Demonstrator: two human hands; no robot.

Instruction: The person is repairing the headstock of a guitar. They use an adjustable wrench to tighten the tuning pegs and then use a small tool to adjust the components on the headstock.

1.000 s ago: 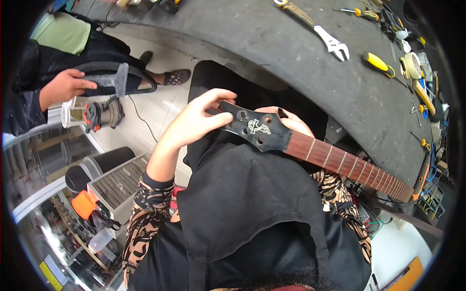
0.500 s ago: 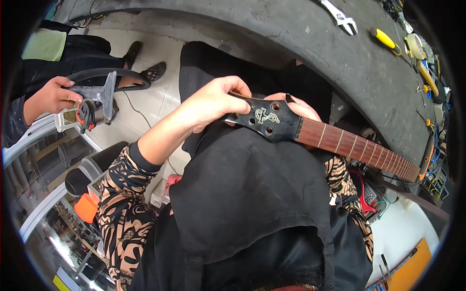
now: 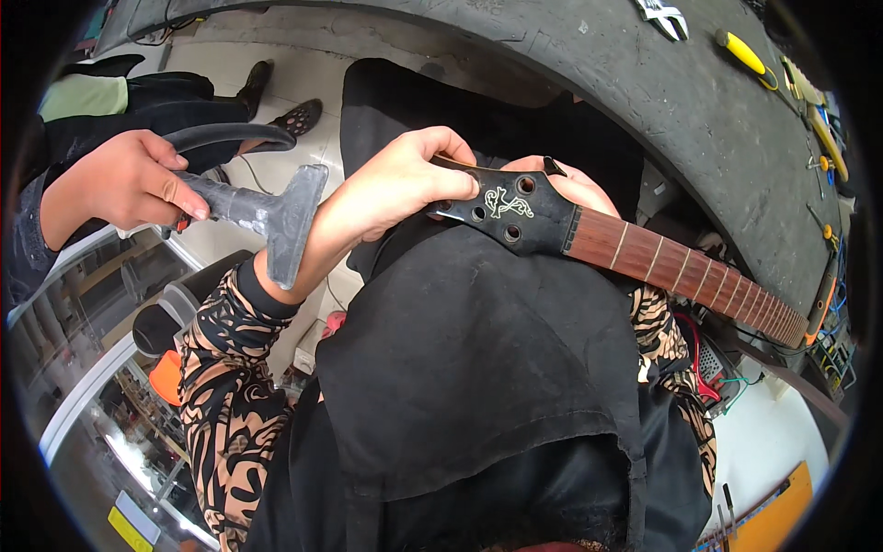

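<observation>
A guitar neck [image 3: 681, 268] lies across my lap, its black headstock [image 3: 543, 217] at the left and its reddish-brown fretboard slanting down to the right. The headstock has several tuner holes and a pale inlay. My left hand [image 3: 405, 184] is closed on the headstock's far left end, thumb on top and fingers curled over the edge. Behind the headstock near the nut, my right hand [image 3: 581, 189] supports the neck from underneath; most of its fingers are hidden. A small dark piece stands up beside that hand, too unclear to name.
At the left another person's hand [image 3: 129, 184] holds a grey T-shaped vacuum nozzle [image 3: 292, 225] with a black hose, close over my left forearm. The dark workbench [image 3: 552, 55] curves ahead, carrying an adjustable wrench [image 3: 664, 17] and a yellow-handled tool [image 3: 743, 55]. A glass-fronted cabinet stands lower left.
The other person's hand and the nozzle have come rightward, nearer my left forearm. My hands keep their hold on the guitar neck, which has barely shifted. The view has moved slightly.
</observation>
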